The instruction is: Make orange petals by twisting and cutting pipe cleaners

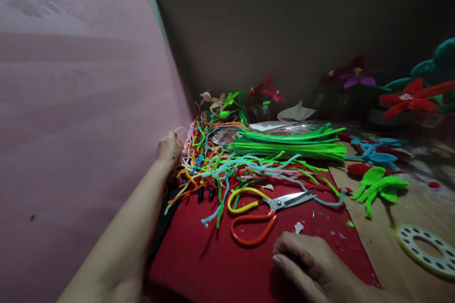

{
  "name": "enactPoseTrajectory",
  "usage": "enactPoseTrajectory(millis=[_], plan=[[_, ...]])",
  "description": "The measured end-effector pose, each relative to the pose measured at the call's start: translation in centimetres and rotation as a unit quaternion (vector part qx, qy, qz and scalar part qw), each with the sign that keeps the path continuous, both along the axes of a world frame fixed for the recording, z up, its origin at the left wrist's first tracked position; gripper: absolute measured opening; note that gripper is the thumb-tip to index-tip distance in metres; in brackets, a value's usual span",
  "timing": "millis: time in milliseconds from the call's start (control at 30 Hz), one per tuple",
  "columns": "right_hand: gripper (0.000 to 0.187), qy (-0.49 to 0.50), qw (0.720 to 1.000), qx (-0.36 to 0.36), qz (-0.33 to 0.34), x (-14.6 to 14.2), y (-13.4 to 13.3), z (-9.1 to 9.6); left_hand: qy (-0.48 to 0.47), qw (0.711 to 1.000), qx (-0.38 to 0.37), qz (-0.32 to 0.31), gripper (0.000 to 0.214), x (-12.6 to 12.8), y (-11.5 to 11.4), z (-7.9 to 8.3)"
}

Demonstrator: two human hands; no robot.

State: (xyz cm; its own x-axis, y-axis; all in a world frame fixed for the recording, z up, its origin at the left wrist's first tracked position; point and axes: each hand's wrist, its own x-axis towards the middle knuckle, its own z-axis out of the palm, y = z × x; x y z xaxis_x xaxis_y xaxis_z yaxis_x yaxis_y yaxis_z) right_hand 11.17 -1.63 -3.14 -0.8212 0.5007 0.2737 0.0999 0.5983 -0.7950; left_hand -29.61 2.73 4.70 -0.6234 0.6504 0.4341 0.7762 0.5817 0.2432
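Two hands among fuzzy craft wire on a red cloth

The left hand [169, 147] is curled closed at the edge of a tall, matte pink sheet [71, 128], touching a tangle of pipe cleaners [227, 165] in many colours; what it pinches, I cannot tell. The right hand [302, 258] rests loosely bent and empty on the red cloth [199, 260], near scissors [270, 206] with one yellow and one orange loop handle and shiny steel blades. Behind the tangle lies a straight bundle of neon-green stems [295, 144]. On the wooden counter [387, 255] to the right sit green fuzzy leaves [378, 187] and a white perforated plastic ring [426, 248].
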Motion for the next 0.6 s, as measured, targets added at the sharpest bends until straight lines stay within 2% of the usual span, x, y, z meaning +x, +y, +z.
enactPoseTrajectory(millis=[167, 333, 467, 600], plan=[[0.025, -0.001, 1.000, 0.002, -0.002, 0.1, -0.1, -0.1, 0.054, 0.996, -0.065, -0.039, 0.020, 0.1, 0.3, -0.7], [0.024, 0.009, 1.000, 0.008, 0.006, 0.1, -0.1, 0.0, 0.099, 0.991, -0.061, -0.061, 0.023, 1.0, -0.1, 0.1], [0.025, 0.012, 1.000, 0.010, 0.000, 0.1, -0.2, 0.0, 0.082, 0.989, -0.078, -0.095, 0.020, 1.4, 0.1, 0.6], [0.025, 0.020, 1.000, 0.012, -0.005, 0.1, -0.2, 0.0, 0.087, 0.993, -0.048, -0.072, 0.029, 1.8, -0.3, 1.6]])
